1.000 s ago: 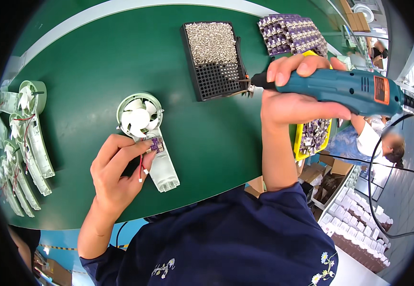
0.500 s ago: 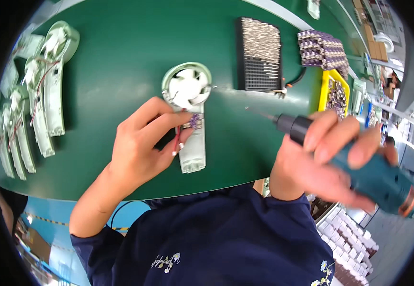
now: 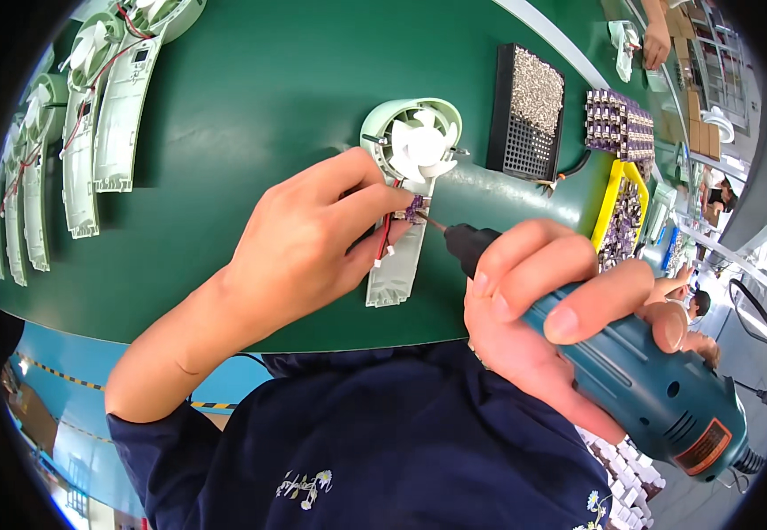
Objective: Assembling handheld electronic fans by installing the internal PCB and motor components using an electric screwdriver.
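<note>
Left hand pinches the purple board, partly hidden by its grasp, over the pale fan housing. Right hand grips teal screwdriver; I can't resolve bit contact.

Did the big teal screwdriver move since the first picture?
Yes. The teal screwdriver had its tip beside the black screw tray; now it's down and left of that tray, by the purple board.

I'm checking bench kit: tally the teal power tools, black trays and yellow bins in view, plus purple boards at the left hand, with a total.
Teal power tool: 1
Black tray: 1
Yellow bin: 1
Purple board at left hand: 1
Total: 4
</note>
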The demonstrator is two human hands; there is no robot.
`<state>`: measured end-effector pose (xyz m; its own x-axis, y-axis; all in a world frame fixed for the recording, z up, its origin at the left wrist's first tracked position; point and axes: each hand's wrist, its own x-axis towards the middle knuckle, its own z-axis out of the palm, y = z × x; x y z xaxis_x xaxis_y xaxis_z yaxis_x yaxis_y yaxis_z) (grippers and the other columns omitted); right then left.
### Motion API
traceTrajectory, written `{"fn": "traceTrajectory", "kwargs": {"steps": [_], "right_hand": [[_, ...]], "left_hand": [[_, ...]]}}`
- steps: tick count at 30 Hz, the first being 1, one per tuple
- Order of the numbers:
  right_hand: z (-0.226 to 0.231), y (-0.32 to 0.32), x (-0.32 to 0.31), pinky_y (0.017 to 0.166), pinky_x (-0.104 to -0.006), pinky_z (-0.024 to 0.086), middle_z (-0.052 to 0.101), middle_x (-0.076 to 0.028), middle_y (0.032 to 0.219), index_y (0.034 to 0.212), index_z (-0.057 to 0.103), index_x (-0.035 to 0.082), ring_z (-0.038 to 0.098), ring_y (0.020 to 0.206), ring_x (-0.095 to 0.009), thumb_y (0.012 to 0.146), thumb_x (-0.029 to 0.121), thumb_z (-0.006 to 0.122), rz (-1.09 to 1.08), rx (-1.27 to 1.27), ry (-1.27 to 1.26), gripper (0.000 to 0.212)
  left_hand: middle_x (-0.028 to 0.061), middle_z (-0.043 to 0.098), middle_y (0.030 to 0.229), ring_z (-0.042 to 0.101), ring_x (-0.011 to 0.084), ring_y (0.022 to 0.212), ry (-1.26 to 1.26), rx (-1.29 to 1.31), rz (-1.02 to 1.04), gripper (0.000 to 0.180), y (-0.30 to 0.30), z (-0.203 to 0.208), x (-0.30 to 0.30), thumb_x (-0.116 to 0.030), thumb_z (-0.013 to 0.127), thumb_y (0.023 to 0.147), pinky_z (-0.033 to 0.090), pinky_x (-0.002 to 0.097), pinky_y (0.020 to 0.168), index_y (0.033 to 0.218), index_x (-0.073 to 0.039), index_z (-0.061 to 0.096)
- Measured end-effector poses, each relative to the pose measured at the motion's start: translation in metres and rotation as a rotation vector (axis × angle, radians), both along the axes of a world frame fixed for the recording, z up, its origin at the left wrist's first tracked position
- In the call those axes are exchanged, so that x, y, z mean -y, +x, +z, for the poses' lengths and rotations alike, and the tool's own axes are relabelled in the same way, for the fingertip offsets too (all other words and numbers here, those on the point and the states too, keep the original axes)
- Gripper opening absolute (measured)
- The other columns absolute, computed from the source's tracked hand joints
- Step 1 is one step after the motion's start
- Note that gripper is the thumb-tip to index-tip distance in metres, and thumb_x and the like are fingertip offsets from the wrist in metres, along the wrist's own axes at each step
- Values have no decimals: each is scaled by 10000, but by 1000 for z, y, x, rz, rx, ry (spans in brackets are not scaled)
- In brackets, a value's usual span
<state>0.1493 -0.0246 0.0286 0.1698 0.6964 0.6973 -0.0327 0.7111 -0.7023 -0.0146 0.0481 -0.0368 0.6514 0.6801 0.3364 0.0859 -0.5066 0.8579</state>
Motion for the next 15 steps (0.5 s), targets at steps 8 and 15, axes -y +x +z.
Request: {"fn": "traceTrajectory", "kwargs": {"steps": [8, 15], "right_hand": [[5, -4, 2, 484, -410, 446, 564, -114, 1023, 1472, 409, 99, 536, 561, -260, 979, 670, 590, -37, -20, -10, 776], [-4, -5, 0, 490, -414, 441, 576, -102, 1003, 1460, 438, 136, 525, 575, -248, 976, 673, 586, 51, 48, -7, 739]], "left_hand": [[68, 620, 870, 634, 242, 705, -5, 12, -9, 280, -1, 1, -1, 7, 846, 762, 522, 368, 596, 1015, -44, 737], [70, 617, 880, 630, 249, 708, -25, 22, -7, 281, 0, -2, 0, 8, 837, 770, 517, 374, 595, 1024, -46, 728]]}}
